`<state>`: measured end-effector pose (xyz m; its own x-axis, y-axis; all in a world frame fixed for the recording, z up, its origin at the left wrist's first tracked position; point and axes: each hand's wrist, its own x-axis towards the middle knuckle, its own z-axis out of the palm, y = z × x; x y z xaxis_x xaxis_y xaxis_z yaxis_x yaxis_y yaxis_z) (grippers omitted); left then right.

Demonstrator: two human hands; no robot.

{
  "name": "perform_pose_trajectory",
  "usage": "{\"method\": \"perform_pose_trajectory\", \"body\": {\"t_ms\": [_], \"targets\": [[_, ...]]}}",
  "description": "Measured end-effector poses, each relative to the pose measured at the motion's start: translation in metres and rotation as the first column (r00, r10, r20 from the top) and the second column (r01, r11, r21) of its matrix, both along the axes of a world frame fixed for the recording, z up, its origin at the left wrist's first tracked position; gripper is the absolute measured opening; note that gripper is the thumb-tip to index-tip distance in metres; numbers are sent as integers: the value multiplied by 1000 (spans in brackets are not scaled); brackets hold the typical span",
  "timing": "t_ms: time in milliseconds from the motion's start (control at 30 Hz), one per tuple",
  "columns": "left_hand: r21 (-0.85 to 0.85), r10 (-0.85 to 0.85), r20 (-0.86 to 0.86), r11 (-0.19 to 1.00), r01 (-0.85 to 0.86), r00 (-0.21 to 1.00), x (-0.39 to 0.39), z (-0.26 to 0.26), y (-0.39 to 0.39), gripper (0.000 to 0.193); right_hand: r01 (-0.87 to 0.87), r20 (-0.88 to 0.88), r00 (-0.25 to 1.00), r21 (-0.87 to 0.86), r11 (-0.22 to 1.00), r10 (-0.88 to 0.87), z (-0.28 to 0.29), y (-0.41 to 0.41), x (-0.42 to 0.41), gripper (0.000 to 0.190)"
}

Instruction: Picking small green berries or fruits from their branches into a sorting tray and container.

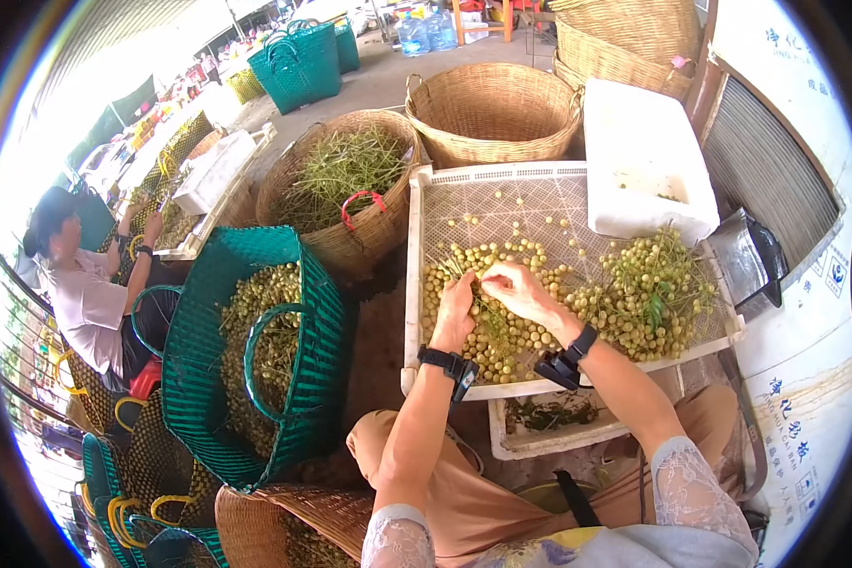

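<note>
My left hand (456,307) is closed on a bunch of thin green stems above the left part of a white plastic mesh tray (413,284). Close to its right, my right hand (515,287) has thumb and fingertips pinched together near the stems; whether a fruit is between them cannot be told. Under both hands lie many loose, round, yellow-green fruits (500,348). A heap of fruits still on their stems (653,298) fills the tray's right side. A white foam box (639,142) rests on the tray's back right corner, with a few bits inside.
Left of the tray stand a green woven basket (192,341) of fruit and a wicker basket (376,241) of stems. Behind is a wide wicker basket (497,106). Below the tray's front edge sits a white container (500,433) with plant scraps. A co-worker (85,284) sits at far left.
</note>
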<state>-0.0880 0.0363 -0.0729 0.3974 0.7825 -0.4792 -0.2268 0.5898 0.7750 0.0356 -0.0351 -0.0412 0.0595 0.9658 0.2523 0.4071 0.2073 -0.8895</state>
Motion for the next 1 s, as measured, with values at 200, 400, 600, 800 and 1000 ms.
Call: {"method": "perform_pose_trajectory", "body": {"t_ms": [200, 400, 600, 800, 1000], "targets": [[83, 3, -114, 997, 6, 994, 8, 19, -17, 28, -175, -138, 979, -164, 971, 153, 11, -6, 6, 18], [128, -107, -133, 984, 124, 985, 2, 13, -17, 26, -138, -9, 990, -211, 968, 140, 21, -7, 0, 12], [311, -84, -297, 933, 180, 951, 13, 23, -34, 25, 118, 362, 927, -39, 992, -96, 13, -19, 5, 11], [359, -65, -293, 917, 173, 954, 12, 19, -33, 29, 88, 285, 956, -43, 995, -73, 3, -21, 11, 8], [330, -153, -87, 928, 174, 984, 6, 5, -24, 22, -68, -249, 968, -239, 969, 7, 1, -20, 27, 9]]}}
